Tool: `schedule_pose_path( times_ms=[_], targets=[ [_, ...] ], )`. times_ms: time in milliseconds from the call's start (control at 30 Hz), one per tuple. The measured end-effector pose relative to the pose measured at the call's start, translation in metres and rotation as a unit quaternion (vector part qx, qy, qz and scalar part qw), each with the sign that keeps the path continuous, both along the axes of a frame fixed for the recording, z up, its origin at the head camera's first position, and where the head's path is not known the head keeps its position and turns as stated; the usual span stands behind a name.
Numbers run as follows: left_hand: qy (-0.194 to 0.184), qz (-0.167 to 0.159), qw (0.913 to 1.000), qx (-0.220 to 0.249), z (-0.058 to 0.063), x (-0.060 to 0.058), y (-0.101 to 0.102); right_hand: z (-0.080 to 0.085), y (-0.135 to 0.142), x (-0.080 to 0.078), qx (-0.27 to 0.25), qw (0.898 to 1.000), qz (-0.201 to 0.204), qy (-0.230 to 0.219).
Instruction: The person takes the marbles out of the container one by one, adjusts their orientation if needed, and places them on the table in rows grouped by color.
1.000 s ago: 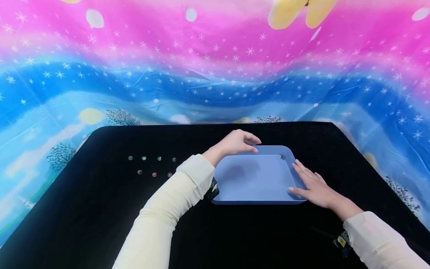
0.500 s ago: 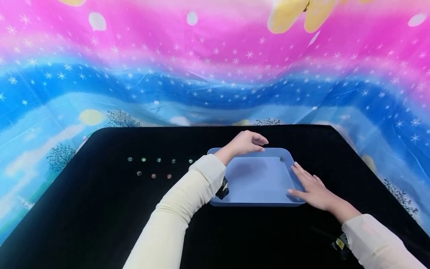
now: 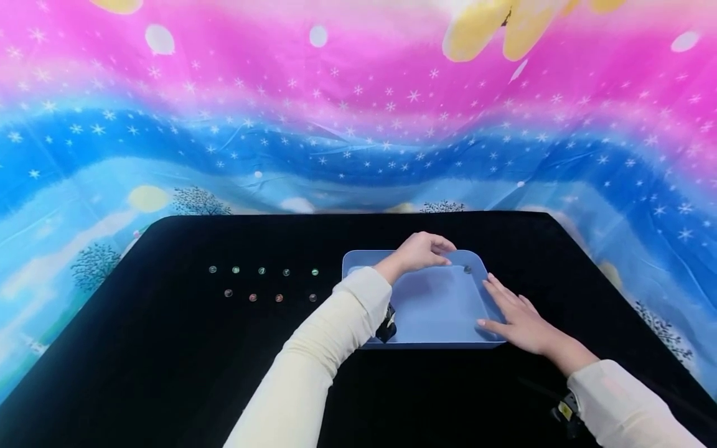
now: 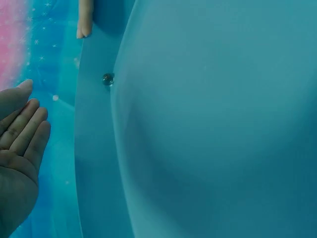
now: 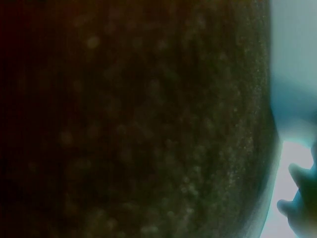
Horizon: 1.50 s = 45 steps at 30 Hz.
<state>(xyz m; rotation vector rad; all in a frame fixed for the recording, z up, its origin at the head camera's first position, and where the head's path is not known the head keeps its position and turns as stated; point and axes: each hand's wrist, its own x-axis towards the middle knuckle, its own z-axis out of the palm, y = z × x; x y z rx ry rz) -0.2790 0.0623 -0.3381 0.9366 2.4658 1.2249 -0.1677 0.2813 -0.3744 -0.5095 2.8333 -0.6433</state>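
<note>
A shallow light-blue tray [image 3: 426, 345] lies on the black table. One small, shiny glass marble [image 4: 108, 79] rests inside it against the far wall, near the far right corner in the head view. My left hand [image 3: 422, 251] hovers over the tray's far rim, left of that marble. Its palm and extended fingers [image 4: 30, 131] show in the left wrist view, with nothing held. At the tray's right side, my right hand [image 3: 521, 320] rests with straight fingers on the rim, thumb over the inside. Dark cloth fills most of the right wrist view.
To the tray's left, several small round glass pieces, such as a green one [image 3: 236, 270] and a reddish one [image 3: 253, 298], lie in two rows on the black cloth [image 3: 168, 361]. A patterned curtain [image 3: 358, 124] hangs behind the table.
My left hand has moved rightward along the far rim, nearer the marble. More glass pieces show as the left sleeve shifts away. My right hand stays at the tray's side.
</note>
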Motion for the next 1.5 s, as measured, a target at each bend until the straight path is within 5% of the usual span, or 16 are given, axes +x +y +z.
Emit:
schedule_pose_path(
  times_ms=[567, 900, 1167, 1500],
  targets=[
    [0.013, 0.004, 0.9987, -0.049, -0.024, -0.005, 0.026, 0.001, -0.001, 0.002, -0.003, 1.0, -0.001, 0.003],
    [0.056, 0.012, 0.9955, -0.075, -0.032, -0.008, 0.038, 0.002, 0.0, 0.0, -0.005, 1.0, -0.001, -0.004],
    [0.031, 0.014, 0.9959, -0.084, -0.038, -0.007, 0.047, 0.001, -0.003, 0.001, -0.009, 1.0, 0.0, -0.008],
    [0.043, 0.007, 0.9942, -0.099, -0.04, -0.009, 0.052, 0.001, -0.001, -0.001, -0.008, 1.0, 0.001, -0.006]
  ],
)
